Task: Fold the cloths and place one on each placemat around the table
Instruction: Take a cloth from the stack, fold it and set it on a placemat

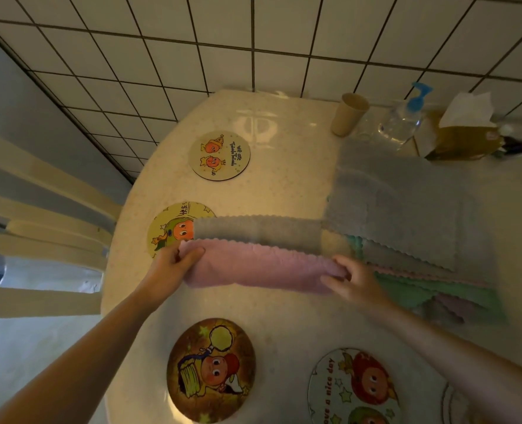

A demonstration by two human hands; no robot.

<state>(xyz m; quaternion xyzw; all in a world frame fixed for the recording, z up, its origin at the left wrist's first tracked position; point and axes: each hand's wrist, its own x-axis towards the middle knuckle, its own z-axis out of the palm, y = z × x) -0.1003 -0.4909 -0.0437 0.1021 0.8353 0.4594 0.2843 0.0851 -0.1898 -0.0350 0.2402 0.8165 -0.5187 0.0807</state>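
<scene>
Round table: placemat reads "we are Twinkle Friends"; left hand, right hand grip pink cloth.

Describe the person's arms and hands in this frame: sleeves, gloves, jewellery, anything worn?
Both forearms are bare as far as the frame shows; no sleeves or cuffs come into view. The left hand and right hand wear no gloves. No watch, bracelet or ring is visible, though the right hand is motion-blurred, so small items there can't be ruled out.

You stood over a pale, rounded tabletop that filled the centre and right of the frame. Cream floor tiles with dark grout spread across the top, and a cream slatted chair stood at the left edge under dim, warm light.
</scene>
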